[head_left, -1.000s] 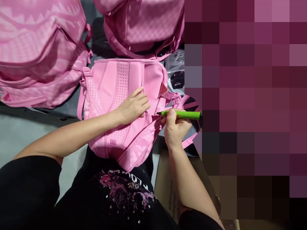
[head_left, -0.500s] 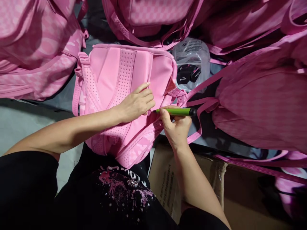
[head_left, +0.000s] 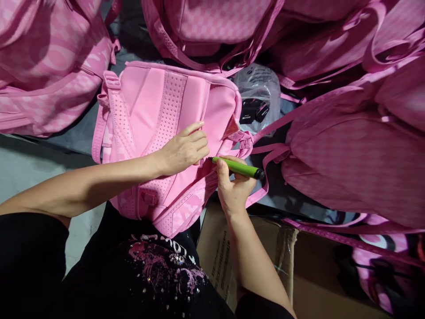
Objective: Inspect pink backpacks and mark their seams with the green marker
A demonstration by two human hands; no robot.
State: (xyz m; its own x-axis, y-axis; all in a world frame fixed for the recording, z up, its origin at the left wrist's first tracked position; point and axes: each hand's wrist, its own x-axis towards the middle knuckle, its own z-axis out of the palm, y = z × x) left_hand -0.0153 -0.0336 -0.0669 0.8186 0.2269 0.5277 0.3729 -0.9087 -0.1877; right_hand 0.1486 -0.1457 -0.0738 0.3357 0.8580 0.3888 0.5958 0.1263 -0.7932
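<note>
A pink backpack [head_left: 149,102] lies in front of me with its padded back panel and perforated straps facing up. My left hand [head_left: 187,150] rests on that panel, its fingers curled over a raised fold while the index finger stretches forward. Pinched in my right hand [head_left: 234,188] is a green pen [head_left: 237,167] with a black rear end. Its dark tip points left, close to my left fingertips at the backpack's lower right part. Whether the tip touches the fabric I cannot tell.
More pink backpacks stand around: one at left [head_left: 43,75], one behind [head_left: 212,22], one at right [head_left: 352,150]. A clear plastic bag [head_left: 262,84] with black buckles sits beyond the backpack. A cardboard box [head_left: 212,248] is below my right arm.
The pen's rear end has swung down toward me, tilting the pen, with its tip still near my left fingers. My view has shifted slightly to the right.
</note>
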